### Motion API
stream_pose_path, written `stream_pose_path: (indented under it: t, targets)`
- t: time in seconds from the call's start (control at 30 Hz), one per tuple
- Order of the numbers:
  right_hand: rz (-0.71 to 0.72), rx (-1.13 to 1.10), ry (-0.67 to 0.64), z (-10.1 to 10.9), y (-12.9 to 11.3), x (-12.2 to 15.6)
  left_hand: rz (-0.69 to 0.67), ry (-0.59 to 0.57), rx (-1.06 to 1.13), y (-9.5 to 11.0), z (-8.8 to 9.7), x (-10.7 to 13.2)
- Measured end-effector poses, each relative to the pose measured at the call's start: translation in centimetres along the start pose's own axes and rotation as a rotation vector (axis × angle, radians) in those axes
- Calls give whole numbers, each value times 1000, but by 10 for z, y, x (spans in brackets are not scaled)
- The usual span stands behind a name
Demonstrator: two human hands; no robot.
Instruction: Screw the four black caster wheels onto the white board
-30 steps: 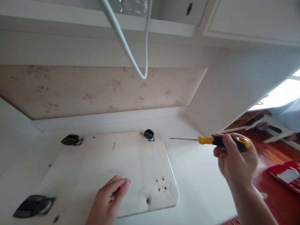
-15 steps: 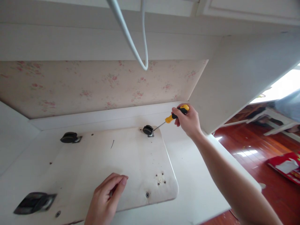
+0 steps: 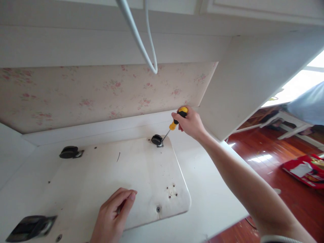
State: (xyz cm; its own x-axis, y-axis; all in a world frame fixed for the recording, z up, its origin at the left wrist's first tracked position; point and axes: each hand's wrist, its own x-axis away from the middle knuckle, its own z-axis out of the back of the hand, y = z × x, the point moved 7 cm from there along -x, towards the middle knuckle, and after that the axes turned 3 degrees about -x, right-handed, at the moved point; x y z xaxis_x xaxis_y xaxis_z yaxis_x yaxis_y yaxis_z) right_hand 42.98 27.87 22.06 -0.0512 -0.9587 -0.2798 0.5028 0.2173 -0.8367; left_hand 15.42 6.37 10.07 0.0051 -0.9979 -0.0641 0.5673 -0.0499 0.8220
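Observation:
In the head view my right hand point(image 3: 191, 123) is wrapped round the yellow and black handle of a screwdriver point(image 3: 173, 125). Its shaft slants down to the metal mounting plate of a black caster wheel point(image 3: 157, 139) at the far right corner of a white panel point(image 3: 136, 175). My left hand point(image 3: 113, 212) is closed over the near part of the panel, thumb and fingers pressed together; what they hold, if anything, is hidden. Screw holes point(image 3: 172, 191) mark a bare patch at the near right corner.
Two more casters, one far left point(image 3: 69, 152) and one near left point(image 3: 31, 227), stand on the panel. A white cable point(image 3: 141, 40) hangs above. A side wall point(image 3: 243, 81) rises at the right; beyond lie a red case point(image 3: 301, 168) and a white stool point(image 3: 291, 125) on the wooden floor.
The screwdriver handle has tipped to a steeper angle in my right hand, which has shifted left, its tip staying at the caster. The whole view has moved slightly; my left hand keeps its pose.

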Motion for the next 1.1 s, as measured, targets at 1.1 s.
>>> stream_pose_path:
  t: [1.1]
  targets:
    - [219,996,-429,-19,-68,-46,7,-41,-9,0,-2,3]
